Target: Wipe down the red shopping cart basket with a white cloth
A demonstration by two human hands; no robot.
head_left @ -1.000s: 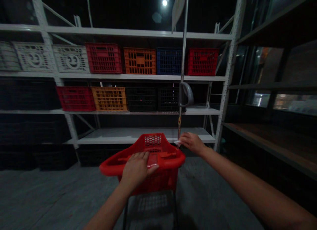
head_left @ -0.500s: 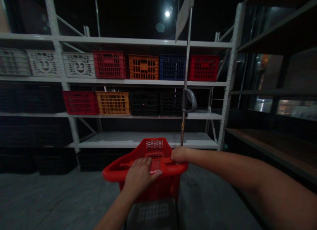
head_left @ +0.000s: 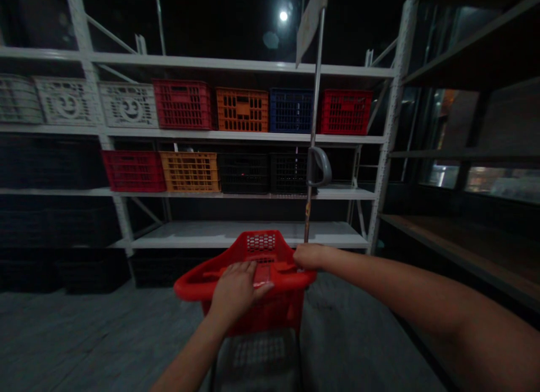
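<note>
A red plastic shopping cart stands in front of me, its basket facing the shelves. My left hand lies over the middle of the cart's handle, fingers curled across the bar and thumb stretched to the right. My right hand is closed at the handle's right end, beside the foot of a thin metal pole. The hand hides the pole's lower end. A grey loop-shaped grip is fixed partway up the pole, and a pale sign hangs at its top.
A white shelving rack spans the view ahead, holding white crates, red crates, an orange crate, a blue crate, a yellow crate and black crates. Dark shelving runs along the right side above the grey floor.
The rack and its crates sit slightly higher and further left in view. The cart's rear edge has shifted a little up and left. Both hands stay on the cart.
</note>
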